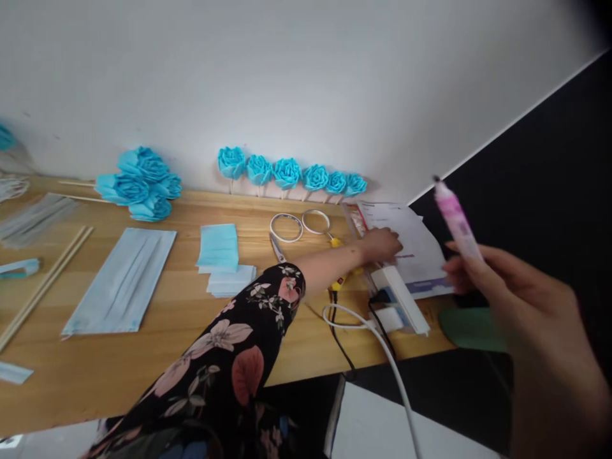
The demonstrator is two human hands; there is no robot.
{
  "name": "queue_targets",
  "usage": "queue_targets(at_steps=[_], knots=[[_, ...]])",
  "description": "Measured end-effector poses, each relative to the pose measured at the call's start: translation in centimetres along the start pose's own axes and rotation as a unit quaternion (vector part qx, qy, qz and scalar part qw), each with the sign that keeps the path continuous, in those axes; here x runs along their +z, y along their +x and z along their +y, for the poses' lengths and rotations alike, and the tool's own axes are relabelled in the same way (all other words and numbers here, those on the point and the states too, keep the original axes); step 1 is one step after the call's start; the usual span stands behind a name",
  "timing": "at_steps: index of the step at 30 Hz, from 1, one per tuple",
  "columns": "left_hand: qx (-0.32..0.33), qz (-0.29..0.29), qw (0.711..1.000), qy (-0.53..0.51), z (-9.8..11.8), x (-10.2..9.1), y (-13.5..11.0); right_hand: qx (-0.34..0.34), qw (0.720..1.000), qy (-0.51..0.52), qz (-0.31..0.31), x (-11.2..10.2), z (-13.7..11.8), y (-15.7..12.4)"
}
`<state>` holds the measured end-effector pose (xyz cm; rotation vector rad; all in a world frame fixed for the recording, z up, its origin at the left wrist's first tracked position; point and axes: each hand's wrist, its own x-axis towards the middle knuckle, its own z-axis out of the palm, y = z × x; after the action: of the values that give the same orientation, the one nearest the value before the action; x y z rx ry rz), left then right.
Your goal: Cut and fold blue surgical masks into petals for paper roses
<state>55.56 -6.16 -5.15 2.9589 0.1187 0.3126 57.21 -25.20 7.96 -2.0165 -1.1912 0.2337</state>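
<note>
Tube (459, 222), slim and pale with a pink band and a dark tip, is pinched between the thumb and fingers of the right hand (530, 303), raised off the right end of the tabletop (182, 357) with its tip up. The left arm, in a black floral sleeve (224, 338), reaches across to the right, and the left hand (381, 245) lies over the near side of some printed paper (421, 255); its fingers are too blurred to tell whether they grip anything. Just below that hand sits a white block (400, 298), with a white cable (394, 366) curving down from beside it. Left of the forearm are two white rings (287, 241), scissors (276, 247) partly behind the sleeve, blue folded sheets (218, 247) and a pleated mask (122, 280). Six blue flowers (287, 173) on stems stand in a row against the wall (287, 76), right of a blue flower cluster (131, 189).
</note>
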Motion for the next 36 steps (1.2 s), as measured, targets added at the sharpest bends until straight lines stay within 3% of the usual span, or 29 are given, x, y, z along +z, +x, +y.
queue_targets(at_steps=[2, 5, 8, 12, 14, 16, 20, 23, 27, 29, 32, 34, 36], knots=[[0.000, -0.055, 0.998, -0.003, -0.4, 0.2, 0.4, 0.098, 0.993, 0.020, 0.068, -1.8, 3.1, -2.0], [0.049, -0.110, 0.993, 0.008, -1.1, 0.0, 0.9, 0.176, 0.980, 0.007, 0.095, -3.4, 6.6, -4.3], [0.055, -0.095, 0.994, 0.001, -1.6, -0.2, 1.0, 0.209, 0.972, 0.019, 0.106, -3.9, 8.1, -5.7], [0.035, -0.065, 0.997, -0.013, -1.4, 0.2, 0.9, 0.217, 0.969, 0.007, 0.121, -4.3, 8.0, -6.8], [0.005, -0.034, 0.999, -0.041, -1.4, 0.4, 0.9, 0.211, 0.970, 0.002, 0.120, -4.7, 8.0, -7.4], [-0.047, 0.034, 0.991, -0.117, -1.9, 0.3, 1.0, 0.207, 0.973, -0.004, 0.099, -5.1, 8.5, -8.0], [-0.118, 0.239, 0.915, -0.302, -4.2, -0.8, 2.0, 0.193, 0.981, -0.024, 0.001, -5.2, 10.1, -7.8], [-0.124, 0.308, 0.859, -0.389, -6.0, -1.6, 2.7, 0.159, 0.978, -0.111, -0.080, -3.5, 10.4, -5.1], [-0.137, 0.332, 0.822, -0.442, -7.0, -1.7, 3.0, 0.051, 0.933, -0.340, -0.109, 0.2, 9.6, 2.1], [-0.136, 0.336, 0.818, -0.447, -7.0, -1.6, 2.9, 0.034, 0.906, -0.399, -0.137, 2.0, 9.6, 6.4], [-0.130, 0.334, 0.823, -0.440, -6.9, -1.4, 2.5, -0.014, 0.906, -0.400, -0.139, 4.3, 10.8, 12.2], [-0.129, 0.324, 0.835, -0.426, -6.7, -1.3, 2.2, -0.040, 0.908, -0.392, -0.143, 5.5, 11.8, 14.7], [-0.127, 0.311, 0.851, -0.404, -6.2, -1.2, 1.7, -0.044, 0.904, -0.399, -0.148, 6.2, 12.2, 15.6]])
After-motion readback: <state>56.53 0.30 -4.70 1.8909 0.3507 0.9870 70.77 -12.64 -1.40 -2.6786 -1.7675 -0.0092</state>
